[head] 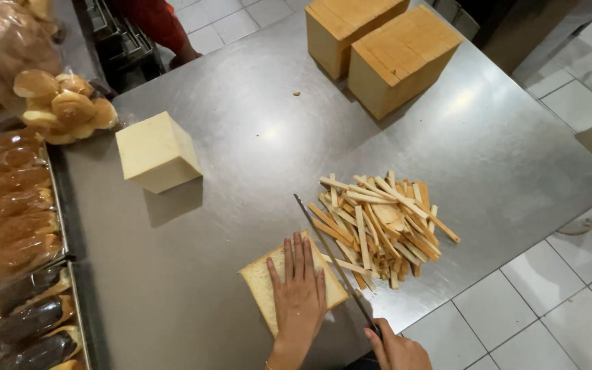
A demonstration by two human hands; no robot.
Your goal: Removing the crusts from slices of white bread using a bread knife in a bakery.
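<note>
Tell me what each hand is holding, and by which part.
The right hand holds a knife by its handle, the blade along the right edge of the bread stack. The left hand grips nothing; it presses flat on top of the stack.

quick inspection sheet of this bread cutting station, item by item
surface: steel table, a few crumbs on it
job's things: stack of sliced bread at the near edge; long knife running along the stack's right side
clutter: pile of cut crust strips right of the knife; trimmed white bread block on the left; two whole crusted loaves at the far side
grippers: left hand pressed flat on the stack; right hand gripping the knife handle
cables: nothing seen
surroundings: bagged buns and trays of wrapped rolls on the left; another person's red sleeve at the far edge; white tiled floor
</note>
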